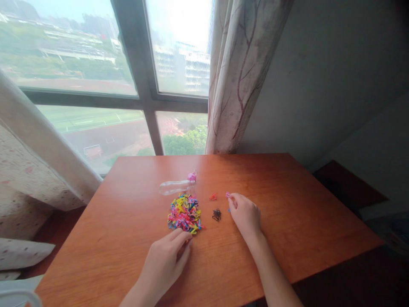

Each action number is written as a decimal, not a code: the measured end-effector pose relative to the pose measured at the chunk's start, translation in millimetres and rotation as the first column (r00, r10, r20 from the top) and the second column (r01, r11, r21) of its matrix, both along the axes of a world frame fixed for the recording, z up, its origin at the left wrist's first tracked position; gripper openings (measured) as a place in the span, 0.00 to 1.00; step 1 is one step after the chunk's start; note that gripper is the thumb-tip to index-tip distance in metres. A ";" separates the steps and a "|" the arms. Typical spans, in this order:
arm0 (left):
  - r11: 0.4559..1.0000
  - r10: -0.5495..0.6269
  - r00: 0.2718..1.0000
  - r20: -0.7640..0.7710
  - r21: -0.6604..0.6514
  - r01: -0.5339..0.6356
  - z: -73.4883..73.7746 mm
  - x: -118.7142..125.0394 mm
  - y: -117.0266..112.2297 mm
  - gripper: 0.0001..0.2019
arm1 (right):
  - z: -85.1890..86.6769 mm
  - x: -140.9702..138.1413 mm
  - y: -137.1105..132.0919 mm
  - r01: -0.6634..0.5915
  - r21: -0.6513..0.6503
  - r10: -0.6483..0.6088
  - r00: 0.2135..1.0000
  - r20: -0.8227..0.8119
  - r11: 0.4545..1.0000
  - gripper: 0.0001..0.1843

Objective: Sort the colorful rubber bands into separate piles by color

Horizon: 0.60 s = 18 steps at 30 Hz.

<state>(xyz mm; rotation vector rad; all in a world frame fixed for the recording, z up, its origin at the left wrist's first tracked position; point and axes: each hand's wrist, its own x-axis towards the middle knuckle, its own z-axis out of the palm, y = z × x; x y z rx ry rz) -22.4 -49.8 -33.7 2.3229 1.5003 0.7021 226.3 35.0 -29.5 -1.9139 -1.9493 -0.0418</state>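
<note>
A heap of small multicoloured rubber bands (183,213) lies on the wooden table (128,238). My left hand (166,256) rests at the heap's near edge, fingers curled together; whatever is between them is hidden. To the right, my right hand (244,213) is closed in a pinch, with pink rubber bands (228,195) at its fingertips. Between the hands are a little cluster of red rubber bands (213,196) and, nearer me, one of black rubber bands (216,214). A bit of blue rubber band (229,210) peeks out beside my right hand, mostly covered.
Behind the heap lies a clear plastic container (175,186) with a pink top (191,176). The window (143,102) and a patterned curtain (236,76) stand past the table's far edge. A white object (19,296) is at the lower left corner.
</note>
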 end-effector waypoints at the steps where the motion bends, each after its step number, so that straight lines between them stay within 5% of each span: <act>1: 1.000 0.003 1.000 0.003 0.000 -0.003 -0.4 -0.6 0.0 0.09 | -0.4 -1.6 -3.9 -0.009 0.009 0.009 1.000 -0.019 1.000 0.08; 10: 0.989 0.133 0.991 0.035 0.054 -0.135 -5.9 -11.7 2.1 0.07 | -12.2 -36.6 -54.8 -0.187 0.014 0.183 0.945 -0.271 0.982 0.08; 18: 0.994 0.109 0.994 -0.001 -0.001 -0.109 -6.4 -9.7 2.2 0.07 | -13.2 -67.9 -78.5 -0.319 -0.024 0.293 0.893 -0.341 0.947 0.07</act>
